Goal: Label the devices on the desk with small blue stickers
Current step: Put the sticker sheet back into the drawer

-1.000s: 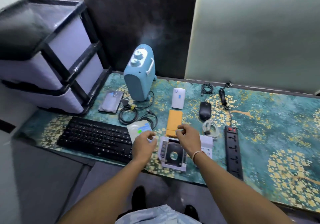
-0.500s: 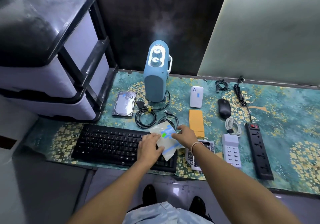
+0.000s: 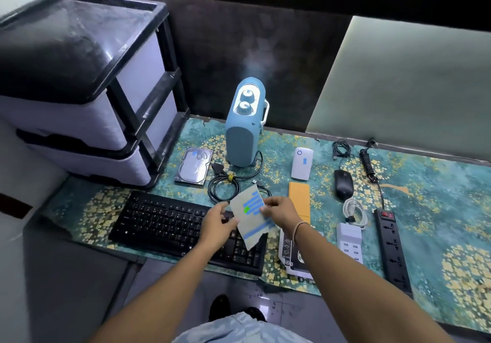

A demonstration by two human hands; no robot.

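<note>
now, left hand (image 3: pixel 218 223): holding the sticker sheet (image 3: pixel 253 216) above the keyboard (image 3: pixel 183 229)
right hand (image 3: pixel 280 211): fingertips pinching a blue sticker there
risk: sticker may tear or curl if i peel too fast

Dark wall (image 3: pixel 239 37) ahead of me, pale green panel (image 3: pixel 403 85) leaning at its right, black-framed drawer unit (image 3: pixel 111 98) with white drawers at my left, teal gold-flowered desk mat (image 3: pixel 438 209), grey tiled floor (image 3: pixel 279 305) below, dim light
</note>
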